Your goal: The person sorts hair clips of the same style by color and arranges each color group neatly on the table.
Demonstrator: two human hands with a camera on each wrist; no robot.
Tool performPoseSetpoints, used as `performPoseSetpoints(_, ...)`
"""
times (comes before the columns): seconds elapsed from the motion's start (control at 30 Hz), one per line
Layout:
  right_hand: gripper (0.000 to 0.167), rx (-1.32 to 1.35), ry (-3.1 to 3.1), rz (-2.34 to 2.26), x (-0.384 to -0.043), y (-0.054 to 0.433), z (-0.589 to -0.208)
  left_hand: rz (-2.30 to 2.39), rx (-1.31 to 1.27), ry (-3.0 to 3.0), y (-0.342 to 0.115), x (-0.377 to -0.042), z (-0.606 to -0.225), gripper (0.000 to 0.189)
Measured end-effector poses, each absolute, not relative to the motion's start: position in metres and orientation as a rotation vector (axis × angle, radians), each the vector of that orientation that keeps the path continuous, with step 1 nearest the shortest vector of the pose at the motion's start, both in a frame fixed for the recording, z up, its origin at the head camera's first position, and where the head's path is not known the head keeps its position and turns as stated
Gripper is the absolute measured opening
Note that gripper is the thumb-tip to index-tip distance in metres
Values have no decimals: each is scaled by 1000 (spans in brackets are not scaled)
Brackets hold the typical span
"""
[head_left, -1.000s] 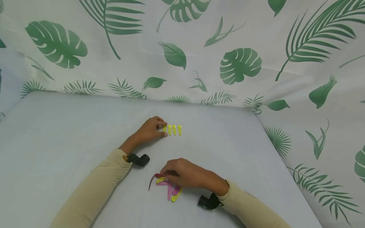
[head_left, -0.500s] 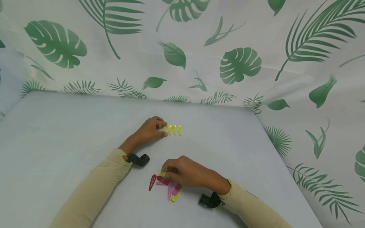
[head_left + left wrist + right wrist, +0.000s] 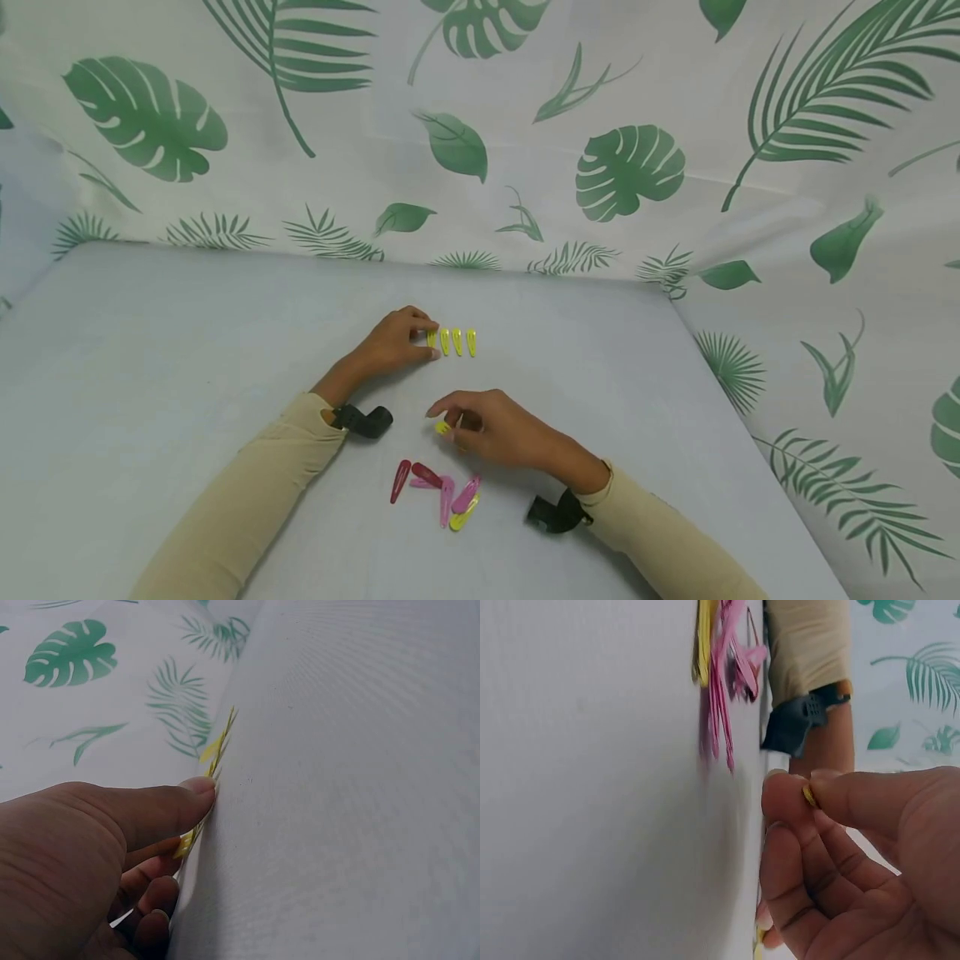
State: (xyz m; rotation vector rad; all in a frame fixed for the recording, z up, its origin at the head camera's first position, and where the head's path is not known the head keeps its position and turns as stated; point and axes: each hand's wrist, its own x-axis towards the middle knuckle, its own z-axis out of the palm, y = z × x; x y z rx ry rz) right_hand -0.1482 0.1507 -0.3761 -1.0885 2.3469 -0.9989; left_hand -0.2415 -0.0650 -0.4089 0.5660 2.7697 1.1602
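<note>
At the far middle of the table, my left hand (image 3: pixel 390 340) holds the leftmost yellow hair clip (image 3: pixel 431 340) of a short row, thumb at its near end and a finger at its far end. Three more yellow hair clips (image 3: pixel 457 342) stand in line to its right, side by side. My right hand (image 3: pixel 495 429) pinches another yellow hair clip (image 3: pixel 809 796) between thumb and index finger, raised between the row and a loose pile; most of that clip is hidden by the fingers. In the left wrist view the thumb (image 3: pixel 196 786) covers part of the row.
Below my right hand lies the loose pile: two dark red hair clips (image 3: pixel 401 482), several pink hair clips (image 3: pixel 446 502) and a yellow hair clip (image 3: pixel 464 513), some overlapping. A leaf-printed cloth (image 3: pixel 525 158) rises behind the white table (image 3: pixel 187 333). Black wrist cameras (image 3: pixel 555 512) jut from both sleeves.
My right hand has lifted away from the pile toward the row, taking a yellow hair clip. The red clips now lie separate at the pile's left. My left hand stays put.
</note>
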Motion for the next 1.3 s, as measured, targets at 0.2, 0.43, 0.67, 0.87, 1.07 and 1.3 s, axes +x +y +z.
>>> performPoseSetpoints(0.2, 18, -1045, 2380, -1071, -156, 155, -377, 1170, 563, 2753, -65, -242, -409, 49)
performPoseSetpoints(0.43, 9, -904, 2394, -1171, -168, 160, -384, 1185, 572, 2739, -65, -243, -411, 48)
performPoseSetpoints(0.67, 8, -814, 2435, -1231, -184, 169, -385, 1163, 579, 2755, -65, -243, -412, 47)
performPoseSetpoints(0.87, 9, -707, 2500, -1249, -198, 178, -385, 1156, 565, 2753, -64, -242, -411, 47)
performPoseSetpoints(1.07, 8, -575, 2550, -1286, -213, 186, -386, 1148, 562, 2758, -64, -240, -409, 48)
performPoseSetpoints(1.3, 10, -608, 2651, -1235, -228, 188, -386, 1150, 554, 2752, -64, -241, -409, 48)
